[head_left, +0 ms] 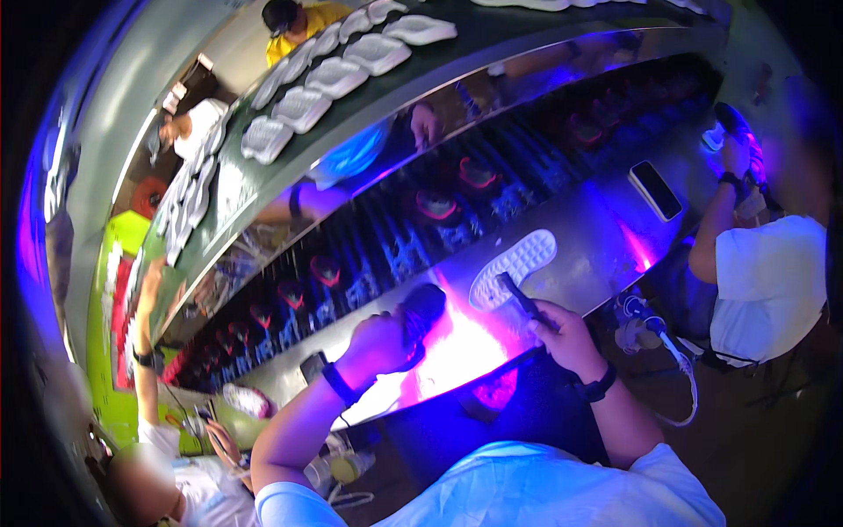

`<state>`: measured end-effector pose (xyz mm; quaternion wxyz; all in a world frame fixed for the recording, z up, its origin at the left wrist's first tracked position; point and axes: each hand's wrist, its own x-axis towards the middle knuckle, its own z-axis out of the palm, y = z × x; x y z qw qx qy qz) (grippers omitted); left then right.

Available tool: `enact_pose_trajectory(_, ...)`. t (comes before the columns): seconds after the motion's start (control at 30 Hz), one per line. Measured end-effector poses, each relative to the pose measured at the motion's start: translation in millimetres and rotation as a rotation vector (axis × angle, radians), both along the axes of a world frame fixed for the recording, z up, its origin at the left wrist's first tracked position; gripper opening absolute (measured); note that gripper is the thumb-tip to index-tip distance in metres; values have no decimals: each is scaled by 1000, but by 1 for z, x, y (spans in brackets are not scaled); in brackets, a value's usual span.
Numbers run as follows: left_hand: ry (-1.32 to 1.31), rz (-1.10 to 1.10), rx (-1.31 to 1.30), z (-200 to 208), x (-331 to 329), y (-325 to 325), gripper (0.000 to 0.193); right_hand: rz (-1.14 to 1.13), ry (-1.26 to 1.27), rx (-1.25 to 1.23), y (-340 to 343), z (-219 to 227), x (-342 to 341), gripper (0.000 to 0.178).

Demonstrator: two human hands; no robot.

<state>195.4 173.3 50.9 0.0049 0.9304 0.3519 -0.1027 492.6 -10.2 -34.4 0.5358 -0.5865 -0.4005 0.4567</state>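
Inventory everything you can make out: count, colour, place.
Smooth metal bench: one, grey under violet light, centre.
Rounded dark shoe piece: one, blackish, above the bench.
Slim straight tool: one, dark, right of the shoe piece.
Curved gridded sole: one, white, on the bench.
Flat rectangular phone: one, black face, bench's right part.
Shoes with reddish collars: several, dark, behind the bench.
Moulded footwear pieces: many, whitish, top of view.
Other people: at least four, white or yellow tops, around the edges.
Left hand: one, violet-lit, holding the shoe piece.
Right hand: one, pinkish-lit, holding the tool.
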Motion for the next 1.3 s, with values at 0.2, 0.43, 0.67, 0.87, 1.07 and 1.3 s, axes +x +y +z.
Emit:
enact_pose_trajectory(0.2,0,-346,399,-60,-26,-110,51,-40,-95,74,-36,31,-43,43)
enact_pose_trajectory(0.43,-621,-203,179,-37,-87,-110,63,31,-232,25,-59,40,-98,40)
enact_pose_trajectory(0.67,-930,165,149,-68,-130,-196,78,318,-477,-19,-43,18,-146,38)
enact_pose_trajectory(0.87,-893,156,137,-118,-145,-238,75,392,-557,72,-22,-9,-182,35)
enact_pose_trajectory(1.07,-856,117,101,-125,-159,-248,65,368,-529,58,-25,-29,-197,34)
enact_pose_trajectory(1.3,-873,95,49,-122,-165,-246,53,381,-490,-2,-51,-25,-200,35)
